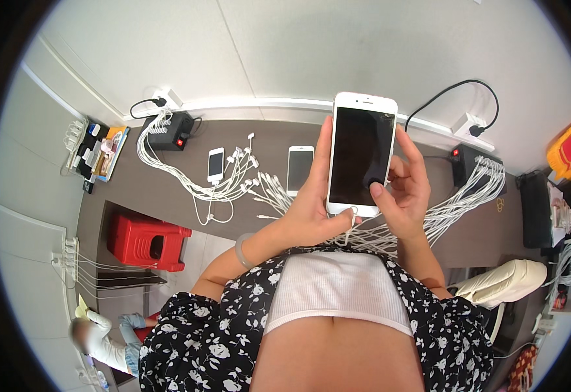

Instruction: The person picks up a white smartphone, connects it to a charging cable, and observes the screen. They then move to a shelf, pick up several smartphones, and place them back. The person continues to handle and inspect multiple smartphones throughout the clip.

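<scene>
A white-framed smartphone (362, 157) is held upright in front of me, its screen dark, with marks at the top right corner of the glass. My left hand (308, 208) wraps its left edge, fingers behind and thumb at the bottom. My right hand (408, 199) holds the right edge, its thumb resting on the lower right of the screen and some fingers curled beside it. A white cable (349, 228) hangs by the phone's bottom end; whether it is plugged in is hard to see. Two more phones lie on the desk: a small one (215, 164) and a larger one (299, 171).
Bundled white charging cables (458, 206) cross the brown desk (266, 134) from black power boxes at left (170, 132) and right (471, 163). A red stool (145, 242) stands below left. Another person (106, 343) sits at the lower left. A beige chair (504, 284) is at right.
</scene>
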A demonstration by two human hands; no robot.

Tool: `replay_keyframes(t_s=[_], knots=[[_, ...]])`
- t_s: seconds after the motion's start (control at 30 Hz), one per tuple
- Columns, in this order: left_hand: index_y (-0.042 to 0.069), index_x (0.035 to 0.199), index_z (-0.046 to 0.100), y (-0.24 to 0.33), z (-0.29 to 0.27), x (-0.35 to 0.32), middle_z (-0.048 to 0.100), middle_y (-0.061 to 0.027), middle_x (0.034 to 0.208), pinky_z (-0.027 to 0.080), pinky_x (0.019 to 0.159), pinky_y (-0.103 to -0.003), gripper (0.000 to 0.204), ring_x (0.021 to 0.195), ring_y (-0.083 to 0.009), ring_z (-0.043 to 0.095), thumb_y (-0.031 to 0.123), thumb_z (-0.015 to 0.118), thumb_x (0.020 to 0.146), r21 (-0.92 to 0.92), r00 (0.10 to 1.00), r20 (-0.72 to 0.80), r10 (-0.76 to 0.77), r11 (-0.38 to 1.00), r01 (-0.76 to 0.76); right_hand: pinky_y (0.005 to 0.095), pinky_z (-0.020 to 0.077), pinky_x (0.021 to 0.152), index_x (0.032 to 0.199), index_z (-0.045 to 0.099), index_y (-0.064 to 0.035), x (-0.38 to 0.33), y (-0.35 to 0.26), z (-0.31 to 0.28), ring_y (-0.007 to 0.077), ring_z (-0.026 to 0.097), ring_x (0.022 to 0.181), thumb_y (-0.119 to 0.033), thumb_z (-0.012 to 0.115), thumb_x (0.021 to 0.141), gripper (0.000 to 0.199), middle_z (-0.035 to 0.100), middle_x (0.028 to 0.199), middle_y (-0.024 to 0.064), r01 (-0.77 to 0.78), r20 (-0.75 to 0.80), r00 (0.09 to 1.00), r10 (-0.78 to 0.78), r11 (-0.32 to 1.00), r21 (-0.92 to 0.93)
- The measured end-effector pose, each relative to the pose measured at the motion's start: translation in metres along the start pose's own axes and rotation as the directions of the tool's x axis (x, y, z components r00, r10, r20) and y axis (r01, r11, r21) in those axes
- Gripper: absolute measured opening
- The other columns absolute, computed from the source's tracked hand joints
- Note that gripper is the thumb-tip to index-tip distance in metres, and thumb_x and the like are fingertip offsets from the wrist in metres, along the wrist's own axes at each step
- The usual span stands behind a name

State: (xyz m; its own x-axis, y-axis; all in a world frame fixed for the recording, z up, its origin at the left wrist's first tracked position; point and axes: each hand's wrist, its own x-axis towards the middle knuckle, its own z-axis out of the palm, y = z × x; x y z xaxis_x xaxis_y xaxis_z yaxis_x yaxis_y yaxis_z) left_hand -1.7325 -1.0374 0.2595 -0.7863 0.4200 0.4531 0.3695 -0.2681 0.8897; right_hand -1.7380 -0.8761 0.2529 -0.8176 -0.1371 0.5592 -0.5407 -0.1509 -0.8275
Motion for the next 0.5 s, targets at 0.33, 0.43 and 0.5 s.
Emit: replay_keyframes(t_s=[0.33,0.43,0.5], knots=[[0.006,0.138,-0.017,-0.0042,-0.0010,-0.0002,0.005,-0.0143,0.145,0.023,0.104,-0.031,0.101,0.133,-0.0224,0.016,-0.008,0.048,0.063,-0.097,0.996,-0.017,-0.084,0.992,0.082,0.0268,0.0437,0.080,0.134,0.023,0.0056,0.0000,0.0048,-0.0013,0.0111,0.055,0.081,0.003,0.055,0.076,0.066,0.059,0.089,0.0086,-0.041,-0.008,0.999,0.041,0.999,0.006],[0.006,0.138,-0.017,-0.0050,-0.0018,-0.0003,0.003,-0.0142,0.146,0.024,0.104,-0.031,0.100,0.133,-0.0226,0.015,-0.008,0.048,0.063,-0.097,0.994,-0.020,-0.112,0.989,0.110,0.0263,0.0432,0.080,0.134,0.023,0.0049,-0.0001,0.0065,-0.0018,0.0107,0.055,0.080,0.002,0.055,0.076,0.066,0.059,0.088,0.0076,-0.054,-0.014,0.998,0.054,0.998,0.013],[0.006,0.138,-0.016,-0.0042,-0.0023,0.0001,0.003,-0.0141,0.145,0.028,0.102,-0.031,0.100,0.133,-0.0227,0.016,-0.008,0.048,0.063,-0.091,0.990,-0.022,-0.137,0.987,0.134,0.0247,0.0428,0.077,0.134,0.024,0.0043,-0.0004,0.0077,-0.0020,0.0096,0.054,0.079,0.002,0.053,0.077,0.065,0.059,0.088,0.0070,-0.056,-0.018,0.998,0.056,0.998,0.012]])
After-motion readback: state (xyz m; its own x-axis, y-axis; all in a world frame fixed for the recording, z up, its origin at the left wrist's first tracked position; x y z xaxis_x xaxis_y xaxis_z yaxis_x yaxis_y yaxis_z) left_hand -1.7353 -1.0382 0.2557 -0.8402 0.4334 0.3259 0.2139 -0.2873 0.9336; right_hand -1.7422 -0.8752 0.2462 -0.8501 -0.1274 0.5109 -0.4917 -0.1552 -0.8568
